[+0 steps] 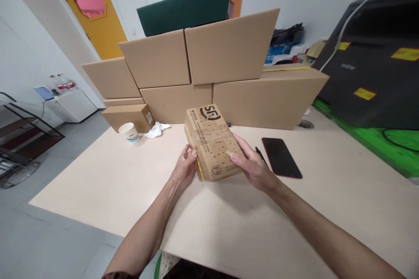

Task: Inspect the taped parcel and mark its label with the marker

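Observation:
A small cardboard box (pixel 214 141) with black printing, clear tape across it and a yellow strip along its left side is tilted above the table, between my hands. My left hand (pixel 185 165) grips its lower left edge, thumb against the side. On the right, my right hand (pixel 252 161) holds the other side, its thumb lying on the printed face and its fingers reaching behind. The underside of the box is hidden. Close to my right hand lie a black pen (pixel 261 157), partly covered, and a dark phone-like slab (pixel 281 157) with a red edge.
Large cardboard boxes (pixel 232 48) are stacked along the back of the pale table (pixel 81 183), a dark green box (pixel 185 8) on top. A paper cup (pixel 128 131), crumpled tissue (pixel 157 130) and a smaller carton (pixel 126 115) stand at the left. Black-covered equipment (pixel 369 52) rises at the right.

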The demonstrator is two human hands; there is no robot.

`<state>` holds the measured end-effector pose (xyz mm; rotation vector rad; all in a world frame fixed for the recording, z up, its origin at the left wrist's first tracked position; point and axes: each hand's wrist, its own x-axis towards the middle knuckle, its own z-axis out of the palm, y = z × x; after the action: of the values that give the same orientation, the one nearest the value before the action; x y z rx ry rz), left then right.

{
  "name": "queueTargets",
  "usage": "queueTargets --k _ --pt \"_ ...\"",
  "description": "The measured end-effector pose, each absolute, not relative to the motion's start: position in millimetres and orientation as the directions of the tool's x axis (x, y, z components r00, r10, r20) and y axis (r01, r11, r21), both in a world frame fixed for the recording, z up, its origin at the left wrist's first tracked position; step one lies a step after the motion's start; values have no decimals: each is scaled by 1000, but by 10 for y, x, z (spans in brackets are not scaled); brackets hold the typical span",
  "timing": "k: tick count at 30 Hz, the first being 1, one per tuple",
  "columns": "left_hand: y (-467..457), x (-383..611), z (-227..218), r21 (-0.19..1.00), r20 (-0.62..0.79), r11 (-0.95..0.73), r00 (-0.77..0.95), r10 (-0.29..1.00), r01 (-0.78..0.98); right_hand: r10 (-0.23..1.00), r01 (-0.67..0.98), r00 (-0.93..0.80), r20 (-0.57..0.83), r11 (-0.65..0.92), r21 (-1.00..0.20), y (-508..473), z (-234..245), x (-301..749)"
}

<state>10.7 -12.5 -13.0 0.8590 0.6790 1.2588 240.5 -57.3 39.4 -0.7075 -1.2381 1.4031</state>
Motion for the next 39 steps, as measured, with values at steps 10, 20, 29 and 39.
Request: queueTargets --k 10,20,29,39 --pt "-264 188 158 918 211 -179 56 976 -353 976 -62 -10 216 215 -975 -503 471 2476" --pt "-380 227 155 931 331 -314 66 941 -187 970 78 2 242 241 -967 -628 520 2481" --pt "-373 162 172 906 24 137 372 928 -401 993 -306 -22 113 101 -947 -565 481 2495" --pt "-423 96 221 944 184 -40 420 889 -329 966 -230 -48 252 235 -944 -597 631 2628"
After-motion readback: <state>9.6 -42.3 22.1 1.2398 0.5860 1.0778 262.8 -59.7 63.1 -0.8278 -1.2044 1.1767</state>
